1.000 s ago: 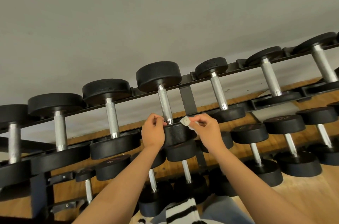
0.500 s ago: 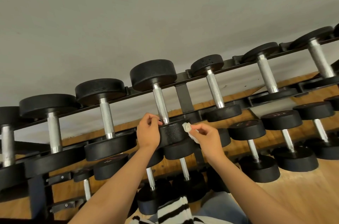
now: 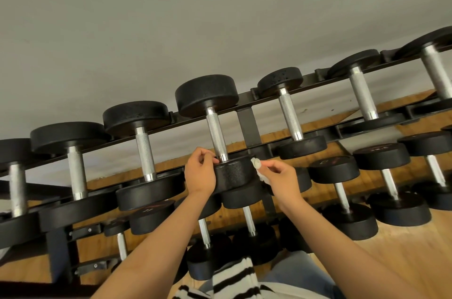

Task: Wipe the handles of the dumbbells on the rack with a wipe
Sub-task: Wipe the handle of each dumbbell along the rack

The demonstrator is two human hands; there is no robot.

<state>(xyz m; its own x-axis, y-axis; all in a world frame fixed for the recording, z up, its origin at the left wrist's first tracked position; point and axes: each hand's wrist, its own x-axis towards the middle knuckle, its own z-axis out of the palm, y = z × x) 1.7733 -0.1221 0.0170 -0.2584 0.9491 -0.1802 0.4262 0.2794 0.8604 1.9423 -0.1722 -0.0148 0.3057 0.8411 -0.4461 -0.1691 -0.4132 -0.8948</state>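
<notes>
Dumbbell [image 3: 217, 137] might roll if the left hand [image 3: 199, 173] gripping its head slips; right hand [image 3: 281, 176] only pinches the wipe [image 3: 256, 164], easy drop.

A plain grey wall [image 3: 220, 17] fills the upper half, evenly lit. Below it runs a wooden floor [image 3: 403, 262], orange-brown near the wall and paler toward the lower right corner.

wipe [image 3: 257, 164] mostly hidden behind right hand [image 3: 283, 177]; leftmost dumbbell [image 3: 16, 186] cut by edge; wt labels [image 3: 149, 209] unreadable.
</notes>
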